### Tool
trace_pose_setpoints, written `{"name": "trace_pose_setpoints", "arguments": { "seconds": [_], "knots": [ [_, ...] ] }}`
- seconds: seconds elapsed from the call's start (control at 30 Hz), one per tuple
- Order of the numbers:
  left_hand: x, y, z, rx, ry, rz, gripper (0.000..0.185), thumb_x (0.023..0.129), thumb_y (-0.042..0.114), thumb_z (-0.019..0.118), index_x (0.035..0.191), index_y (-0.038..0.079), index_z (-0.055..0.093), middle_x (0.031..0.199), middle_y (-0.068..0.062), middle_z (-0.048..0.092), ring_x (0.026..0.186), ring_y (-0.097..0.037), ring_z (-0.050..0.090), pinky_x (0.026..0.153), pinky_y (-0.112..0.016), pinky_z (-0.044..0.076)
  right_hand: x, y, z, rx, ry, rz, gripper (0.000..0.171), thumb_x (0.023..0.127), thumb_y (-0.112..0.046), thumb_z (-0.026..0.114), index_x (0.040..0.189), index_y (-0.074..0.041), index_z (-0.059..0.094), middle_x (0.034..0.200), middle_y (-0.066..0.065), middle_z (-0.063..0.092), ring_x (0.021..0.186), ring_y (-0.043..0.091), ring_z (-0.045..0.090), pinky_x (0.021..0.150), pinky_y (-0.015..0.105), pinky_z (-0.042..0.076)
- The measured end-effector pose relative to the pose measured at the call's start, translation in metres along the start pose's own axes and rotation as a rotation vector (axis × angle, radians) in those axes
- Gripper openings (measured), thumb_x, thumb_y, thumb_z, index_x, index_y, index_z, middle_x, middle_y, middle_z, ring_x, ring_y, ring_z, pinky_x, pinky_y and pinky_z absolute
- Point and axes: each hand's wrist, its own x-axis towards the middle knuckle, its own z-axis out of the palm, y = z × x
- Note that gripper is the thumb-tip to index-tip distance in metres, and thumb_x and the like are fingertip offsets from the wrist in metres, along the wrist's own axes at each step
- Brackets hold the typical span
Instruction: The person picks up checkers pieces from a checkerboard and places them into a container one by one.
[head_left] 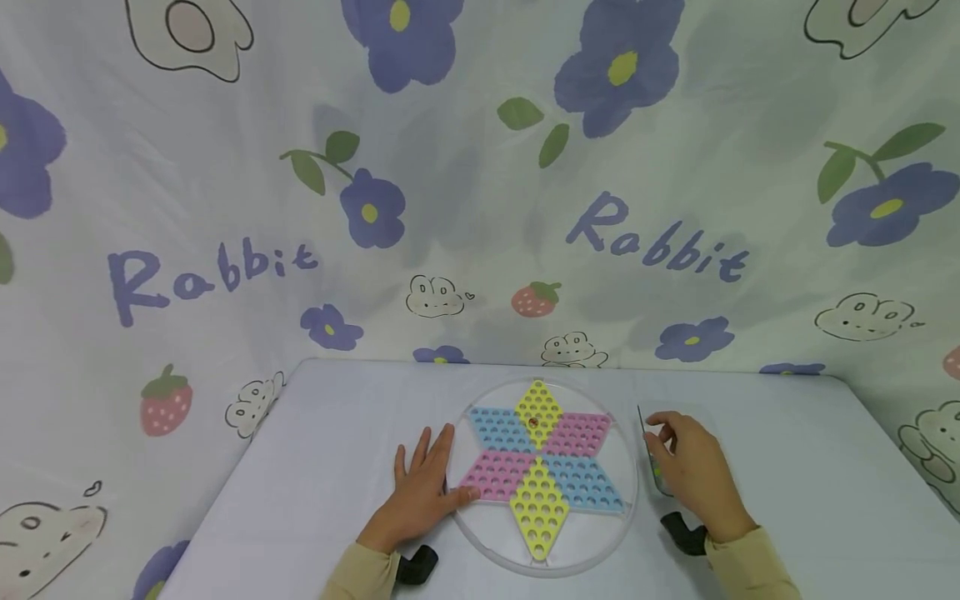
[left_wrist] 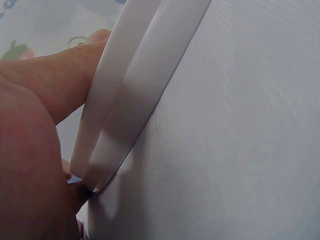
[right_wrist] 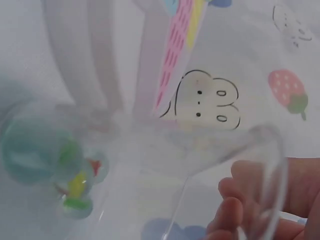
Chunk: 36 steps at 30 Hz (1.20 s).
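Note:
A round Chinese checkers board (head_left: 498, 477) with a pink, blue and yellow star lies on the table. One marble (head_left: 533, 422) sits in its far yellow point. My left hand (head_left: 422, 492) rests at the board's left rim, thumb on the edge, the other fingers stretched along the outside. To the right of the board, my right hand (head_left: 692, 471) is at a clear plastic box (right_wrist: 270, 185), fingers loosely bent. Through the clear plastic, its fingertips (right_wrist: 231, 172) show no thing between them. Marbles (right_wrist: 75, 182) lie together at the box's other end.
The white table (head_left: 300, 500) reaches back to a hanging cloth (head_left: 480, 208) printed with flowers, strawberries and rabbits. Black straps or mounts (head_left: 417, 565) sit at both wrists beside the sleeves.

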Motion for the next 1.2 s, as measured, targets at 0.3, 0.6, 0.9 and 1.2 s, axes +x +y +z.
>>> {"name": "trace_pose_setpoints", "arguments": {
  "seconds": [0.3,0.6,0.9,1.2],
  "knots": [
    [0.0,0.001,0.0,-0.001,0.004,0.001,0.102,0.092,0.055,0.064,0.16,0.0,0.013,0.165,-0.018,0.019,0.152,-0.043,-0.001,0.111,-0.066,-0.014,0.006,-0.018,0.011,0.034,0.022,-0.044,0.018,0.092,-0.006,0.07,0.108,0.003,0.07,0.078,0.001,0.054,0.066,0.013,0.044,0.057,0.026,0.039],
    [-0.001,0.001,0.0,-0.008,-0.001,-0.002,0.102,0.093,0.056,0.064,0.161,0.0,0.012,0.166,-0.018,0.018,0.153,-0.042,-0.002,0.111,-0.066,-0.015,0.012,-0.036,0.021,0.048,-0.017,-0.027,0.018,0.094,-0.007,0.069,0.109,0.002,0.069,0.08,0.002,0.054,0.068,0.015,0.045,0.057,0.027,0.039],
    [-0.001,0.0,-0.001,-0.01,-0.004,0.0,0.102,0.093,0.056,0.063,0.161,0.0,0.011,0.166,-0.017,0.017,0.153,-0.042,-0.002,0.111,-0.065,-0.015,0.02,-0.051,0.038,0.066,-0.071,0.022,0.017,0.095,-0.009,0.067,0.11,0.0,0.069,0.081,0.003,0.054,0.069,0.016,0.045,0.058,0.028,0.039],
    [-0.001,0.002,-0.001,-0.006,0.005,0.003,0.102,0.093,0.055,0.064,0.16,-0.001,0.012,0.166,-0.018,0.018,0.153,-0.042,-0.002,0.111,-0.066,-0.015,0.026,-0.061,0.052,0.118,-0.08,0.009,0.015,0.095,-0.008,0.067,0.108,-0.001,0.069,0.08,0.002,0.053,0.066,0.015,0.045,0.059,0.028,0.04]
  ]
}}
